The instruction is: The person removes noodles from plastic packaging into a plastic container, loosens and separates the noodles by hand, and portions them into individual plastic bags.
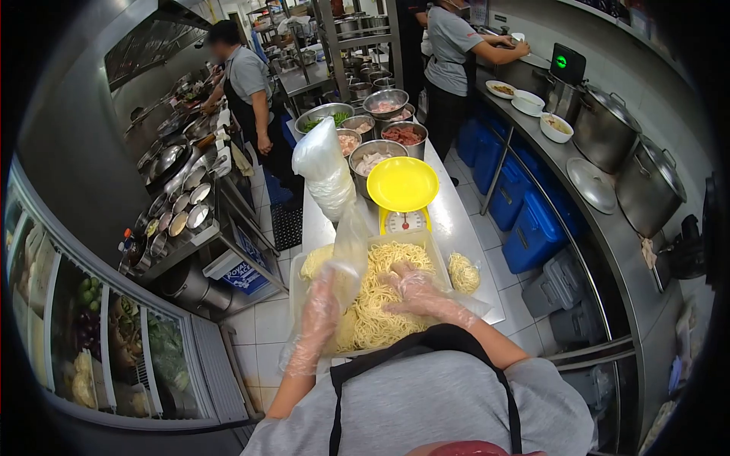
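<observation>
A clear plastic bag hangs upright from my left hand, whose gloved fingers are closed on its lower part. My right hand, also in a clear glove, is in the yellow noodles, with fingers and thumb curled around some strands. The noodles lie in a translucent plastic tub close to my body. At its left side is a bagged portion of noodles; another noodle bag sits on the table to the right. Beyond the tub stands a scale with a yellow pan.
A stack of plastic bags stands left of the scale. Behind it are metal bowls of meat and greens. One co-worker is at the left stove, another at the right counter. Large pots line the right.
</observation>
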A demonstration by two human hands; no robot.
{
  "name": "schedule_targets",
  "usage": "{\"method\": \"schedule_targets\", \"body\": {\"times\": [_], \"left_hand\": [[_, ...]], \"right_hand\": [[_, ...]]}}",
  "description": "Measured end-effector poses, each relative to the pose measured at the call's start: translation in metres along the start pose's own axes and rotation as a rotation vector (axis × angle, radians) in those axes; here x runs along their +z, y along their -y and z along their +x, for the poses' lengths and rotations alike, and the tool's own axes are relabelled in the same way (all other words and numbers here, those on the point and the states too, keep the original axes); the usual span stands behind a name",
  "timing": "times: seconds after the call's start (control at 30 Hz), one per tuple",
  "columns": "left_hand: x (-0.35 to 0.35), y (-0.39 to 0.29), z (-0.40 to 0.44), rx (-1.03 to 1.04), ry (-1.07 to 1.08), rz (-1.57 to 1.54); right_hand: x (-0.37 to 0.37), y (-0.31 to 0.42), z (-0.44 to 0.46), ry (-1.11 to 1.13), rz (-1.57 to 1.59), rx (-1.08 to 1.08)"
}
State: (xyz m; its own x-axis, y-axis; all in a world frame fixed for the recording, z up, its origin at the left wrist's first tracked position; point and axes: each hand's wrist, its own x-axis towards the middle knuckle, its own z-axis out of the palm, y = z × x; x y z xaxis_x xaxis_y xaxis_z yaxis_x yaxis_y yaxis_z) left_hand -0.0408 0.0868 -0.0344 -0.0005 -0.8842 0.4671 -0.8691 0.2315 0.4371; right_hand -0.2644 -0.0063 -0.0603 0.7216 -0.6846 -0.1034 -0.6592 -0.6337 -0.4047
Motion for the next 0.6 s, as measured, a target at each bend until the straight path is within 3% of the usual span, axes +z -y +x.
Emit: {"method": "schedule_targets", "body": {"times": [0.03,0.2,0.27,0.4,0.5,0.6], "left_hand": [[0.003,-0.007,-0.003,-0.205,0.175,-0.066],[0.007,-0.003,-0.020,-0.124,0.144,-0.127],[0.006,-0.002,-0.020,-0.108,0.098,-0.167],[0.008,-0.002,-0.023,-0.135,0.124,-0.201],[0.007,0.002,-0.022,-0.154,0.125,-0.210],[0.010,0.003,-0.022,-0.154,0.101,-0.218]], "right_hand": [[0.002,-0.004,0.001,-0.011,0.036,-0.008],[-0.014,-0.013,-0.002,0.009,0.052,-0.023],[-0.034,-0.029,0.013,-0.047,0.371,-0.057],[-0.043,-0.039,0.034,0.065,0.232,0.161],[-0.020,-0.021,0.034,-0.031,0.099,0.248],[-0.017,-0.030,0.038,-0.022,0.213,0.198]]}}
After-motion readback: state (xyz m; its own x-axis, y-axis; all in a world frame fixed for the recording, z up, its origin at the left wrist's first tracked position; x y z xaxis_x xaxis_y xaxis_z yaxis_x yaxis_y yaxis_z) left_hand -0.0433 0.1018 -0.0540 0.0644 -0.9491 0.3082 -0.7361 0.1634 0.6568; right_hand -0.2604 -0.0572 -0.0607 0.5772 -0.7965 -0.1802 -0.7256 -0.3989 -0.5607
